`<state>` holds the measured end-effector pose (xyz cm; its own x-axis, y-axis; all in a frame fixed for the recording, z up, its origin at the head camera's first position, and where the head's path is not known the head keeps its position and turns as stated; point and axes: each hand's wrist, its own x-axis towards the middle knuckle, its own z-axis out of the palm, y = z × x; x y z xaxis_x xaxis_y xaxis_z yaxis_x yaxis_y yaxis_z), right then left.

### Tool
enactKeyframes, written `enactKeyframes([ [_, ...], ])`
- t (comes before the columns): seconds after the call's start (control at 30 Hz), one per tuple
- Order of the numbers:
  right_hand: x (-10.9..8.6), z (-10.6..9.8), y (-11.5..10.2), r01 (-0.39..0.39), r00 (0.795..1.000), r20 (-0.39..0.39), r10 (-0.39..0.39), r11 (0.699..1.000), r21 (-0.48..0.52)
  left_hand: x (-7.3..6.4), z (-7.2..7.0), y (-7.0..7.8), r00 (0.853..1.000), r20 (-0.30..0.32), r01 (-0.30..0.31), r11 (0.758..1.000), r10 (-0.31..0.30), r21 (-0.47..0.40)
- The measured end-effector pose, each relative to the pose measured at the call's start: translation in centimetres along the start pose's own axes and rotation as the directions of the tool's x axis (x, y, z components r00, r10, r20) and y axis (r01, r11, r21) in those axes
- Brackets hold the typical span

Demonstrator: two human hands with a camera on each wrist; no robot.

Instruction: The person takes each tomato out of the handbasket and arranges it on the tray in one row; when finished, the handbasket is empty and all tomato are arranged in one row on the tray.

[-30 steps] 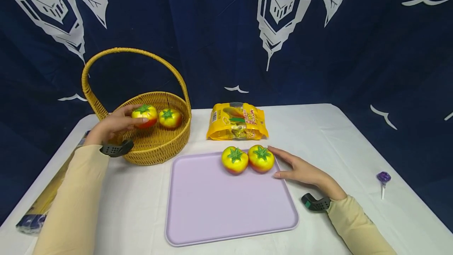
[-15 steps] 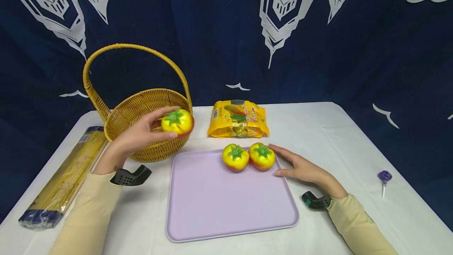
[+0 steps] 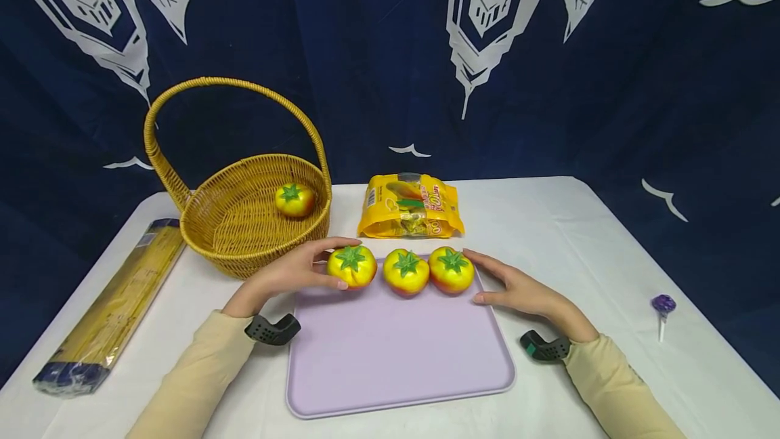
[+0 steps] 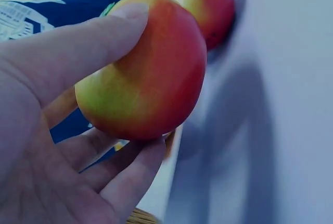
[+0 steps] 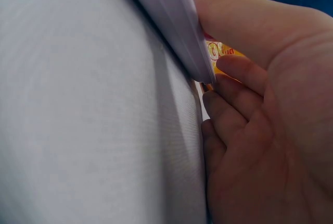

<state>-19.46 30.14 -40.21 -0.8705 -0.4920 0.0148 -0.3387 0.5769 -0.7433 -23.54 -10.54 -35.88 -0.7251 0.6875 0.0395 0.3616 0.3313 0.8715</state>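
Observation:
In the head view my left hand grips a yellow-red toy tomato with a green leaf top, over the tray's back left corner. The left wrist view shows my thumb on one side of that tomato and fingertips beneath it. Two more tomatoes stand side by side on the lilac tray, a middle one and a right one. My right hand rests at the tray's right edge, fingers relaxed, index fingertip by the right tomato. Its thumb lies at the rim in the right wrist view.
A wicker basket with a tall handle stands at the back left, one tomato inside. Behind the tray sits a yellow snack bag. Far left lies a long pack of thin yellow sticks; a purple lollipop lies far right.
My left hand has lifted a tomato out of the basket and carried it right and nearer to the tray's back left corner. My right hand has stayed in place.

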Motion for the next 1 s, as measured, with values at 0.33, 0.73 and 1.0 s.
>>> enactKeyframes([
  [0.33, 0.0, 0.0, 0.0, 0.006, 1.000, -0.004, -0.006, 1.000, -0.009, 1.2, 1.0, -1.3, 0.988, 0.151, -0.038, 0.999, 0.039, -0.011],
  [0.73, 0.0, 0.0, 0.1, -0.006, 1.000, -0.010, 0.006, 0.999, -0.032, 2.0, 1.2, -1.7, 0.981, 0.190, -0.036, 0.997, 0.048, -0.065],
  [1.0, 0.0, 0.0, 0.1, -0.012, 1.000, -0.013, 0.012, 0.999, -0.033, 2.1, 1.0, -1.7, 0.981, 0.188, -0.028, 0.992, 0.051, -0.122],
])
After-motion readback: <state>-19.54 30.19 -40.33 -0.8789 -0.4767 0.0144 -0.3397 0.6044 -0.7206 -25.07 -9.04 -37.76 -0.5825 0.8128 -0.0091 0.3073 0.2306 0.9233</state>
